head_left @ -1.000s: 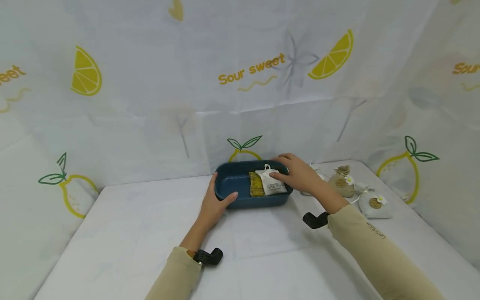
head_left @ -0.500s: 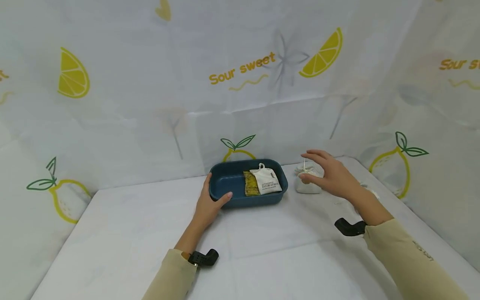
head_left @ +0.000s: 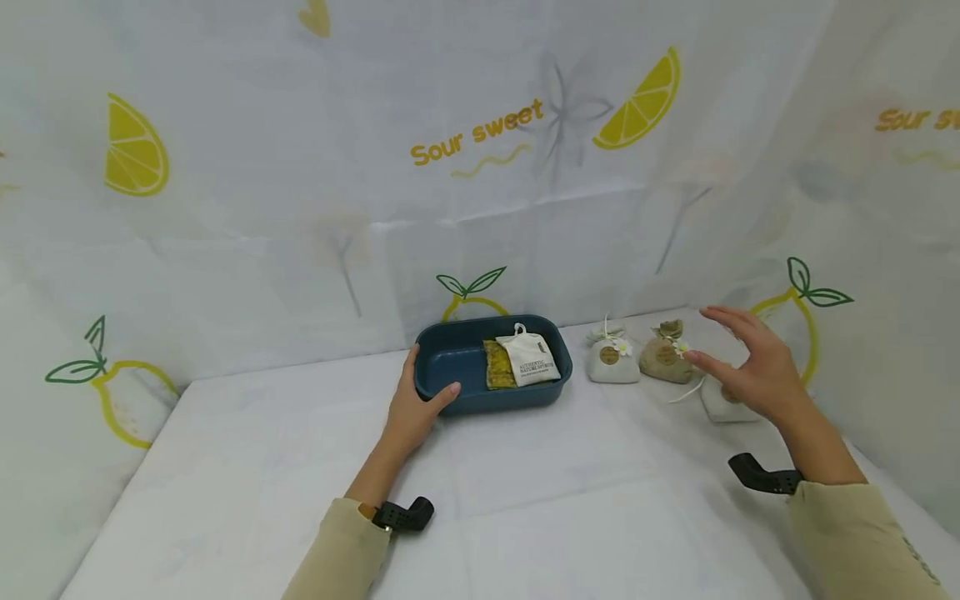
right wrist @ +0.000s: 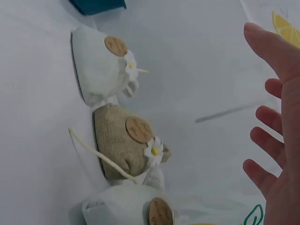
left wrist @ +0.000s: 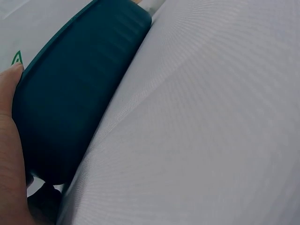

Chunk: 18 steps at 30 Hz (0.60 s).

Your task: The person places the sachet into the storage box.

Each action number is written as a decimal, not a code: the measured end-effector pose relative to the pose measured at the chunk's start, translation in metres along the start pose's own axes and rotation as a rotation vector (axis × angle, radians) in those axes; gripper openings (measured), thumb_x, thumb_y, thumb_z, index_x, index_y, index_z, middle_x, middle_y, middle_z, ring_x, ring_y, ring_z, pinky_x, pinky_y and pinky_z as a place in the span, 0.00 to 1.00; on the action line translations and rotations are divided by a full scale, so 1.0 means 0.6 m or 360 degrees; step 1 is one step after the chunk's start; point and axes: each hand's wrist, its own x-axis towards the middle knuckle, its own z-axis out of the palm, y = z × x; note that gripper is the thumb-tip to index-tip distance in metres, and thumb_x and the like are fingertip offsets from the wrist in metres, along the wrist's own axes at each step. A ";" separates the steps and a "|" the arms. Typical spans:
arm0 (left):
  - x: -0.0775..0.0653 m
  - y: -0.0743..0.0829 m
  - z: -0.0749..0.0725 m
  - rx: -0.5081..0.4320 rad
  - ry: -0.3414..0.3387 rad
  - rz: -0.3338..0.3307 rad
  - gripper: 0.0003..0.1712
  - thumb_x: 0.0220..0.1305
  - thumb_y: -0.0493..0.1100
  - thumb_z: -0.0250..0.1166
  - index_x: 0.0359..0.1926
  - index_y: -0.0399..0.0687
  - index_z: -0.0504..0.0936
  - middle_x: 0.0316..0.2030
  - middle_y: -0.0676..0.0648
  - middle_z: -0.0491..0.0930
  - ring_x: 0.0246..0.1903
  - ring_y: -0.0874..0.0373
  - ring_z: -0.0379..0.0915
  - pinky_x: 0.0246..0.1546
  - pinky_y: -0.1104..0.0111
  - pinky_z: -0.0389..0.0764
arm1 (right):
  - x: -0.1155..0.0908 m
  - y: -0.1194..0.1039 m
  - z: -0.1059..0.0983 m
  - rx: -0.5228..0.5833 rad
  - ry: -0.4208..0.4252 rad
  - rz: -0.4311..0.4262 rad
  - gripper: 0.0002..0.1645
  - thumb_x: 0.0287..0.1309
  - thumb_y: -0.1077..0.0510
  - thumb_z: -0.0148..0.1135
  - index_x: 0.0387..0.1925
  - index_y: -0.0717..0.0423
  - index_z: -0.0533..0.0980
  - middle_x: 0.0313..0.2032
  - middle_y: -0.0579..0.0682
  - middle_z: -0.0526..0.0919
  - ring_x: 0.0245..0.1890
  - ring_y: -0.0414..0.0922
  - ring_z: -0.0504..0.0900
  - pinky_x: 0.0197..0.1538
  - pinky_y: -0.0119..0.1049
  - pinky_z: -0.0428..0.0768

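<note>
My left hand [head_left: 411,414] grips the left end of a dark blue rectangular tub [head_left: 502,403], its thumb over the near rim. Inside, at the tub's right side, a small white drawstring pouch [head_left: 534,360] with printed lettering overlaps a yellow packet [head_left: 498,367]. My right hand [head_left: 761,375] is raised with fingers spread and holds nothing. It is nearest to a white cloth sachet [head_left: 726,407] that it partly hides in the head view. Left of that are a brown burlap sachet [right wrist: 112,138] and another white sachet [right wrist: 96,63], each with a round tag and a daisy.
A white cloth covers the table [head_left: 480,517]. Behind it rises a white curtain [head_left: 300,217] printed with lemons and "Sour sweet". A loose white cord [right wrist: 101,157] from the rightmost sachet lies in front of the brown one.
My right hand has left the tub's right end, passing rightward over the sachets to the rightmost one. The left hand keeps its hold on the tub. The view has shifted slightly right.
</note>
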 end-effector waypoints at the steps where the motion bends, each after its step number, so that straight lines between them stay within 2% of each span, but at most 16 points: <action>1: 0.000 0.001 0.000 0.0002 0.0002 -0.0007 0.59 0.60 0.67 0.68 0.81 0.68 0.41 0.81 0.47 0.46 0.80 0.41 0.46 0.74 0.37 0.55 | -0.002 0.006 -0.003 0.0004 -0.0006 0.0030 0.43 0.47 0.62 0.79 0.67 0.51 0.75 0.65 0.62 0.75 0.63 0.14 0.60 0.57 0.12 0.57; 3: 0.001 0.002 0.000 0.0000 -0.0003 -0.0015 0.59 0.60 0.67 0.68 0.81 0.68 0.41 0.82 0.47 0.46 0.80 0.41 0.45 0.74 0.37 0.55 | -0.005 0.015 -0.008 -0.0002 -0.0030 0.0087 0.44 0.47 0.60 0.80 0.68 0.50 0.74 0.66 0.61 0.74 0.65 0.22 0.63 0.62 0.20 0.61; 6: 0.002 -0.001 -0.003 0.0010 -0.0016 -0.0014 0.60 0.60 0.67 0.68 0.81 0.67 0.40 0.82 0.46 0.45 0.80 0.40 0.45 0.74 0.36 0.55 | -0.014 0.032 -0.007 -0.0026 -0.0063 0.0162 0.46 0.48 0.58 0.80 0.69 0.50 0.72 0.68 0.60 0.73 0.71 0.37 0.65 0.70 0.46 0.66; 8: 0.003 -0.003 -0.002 0.0002 -0.0019 -0.0007 0.60 0.60 0.68 0.68 0.81 0.68 0.40 0.82 0.46 0.45 0.80 0.40 0.45 0.74 0.36 0.55 | -0.018 0.043 -0.009 -0.0029 -0.0084 0.0196 0.46 0.47 0.58 0.80 0.69 0.53 0.71 0.69 0.63 0.71 0.73 0.51 0.65 0.67 0.65 0.65; 9: 0.004 -0.004 -0.002 0.0002 -0.0021 -0.0004 0.60 0.60 0.68 0.68 0.81 0.68 0.40 0.82 0.46 0.45 0.80 0.40 0.45 0.74 0.36 0.55 | -0.020 0.049 -0.010 -0.0029 -0.0093 0.0203 0.47 0.47 0.58 0.80 0.69 0.55 0.71 0.69 0.64 0.71 0.73 0.56 0.64 0.65 0.71 0.64; 13: 0.004 -0.005 -0.002 -0.0012 -0.0019 -0.0010 0.60 0.60 0.68 0.68 0.81 0.69 0.40 0.82 0.46 0.45 0.80 0.41 0.45 0.74 0.36 0.55 | -0.030 0.069 -0.013 -0.0043 -0.0179 0.0311 0.50 0.46 0.55 0.81 0.70 0.58 0.69 0.71 0.68 0.66 0.71 0.71 0.61 0.61 0.76 0.62; 18: 0.004 -0.004 -0.001 0.0000 -0.0021 -0.0016 0.60 0.60 0.68 0.68 0.81 0.68 0.40 0.82 0.46 0.45 0.80 0.40 0.45 0.74 0.36 0.55 | -0.041 0.093 0.003 -0.0097 -0.0298 0.0389 0.58 0.43 0.50 0.83 0.74 0.56 0.64 0.73 0.69 0.61 0.71 0.74 0.58 0.59 0.77 0.61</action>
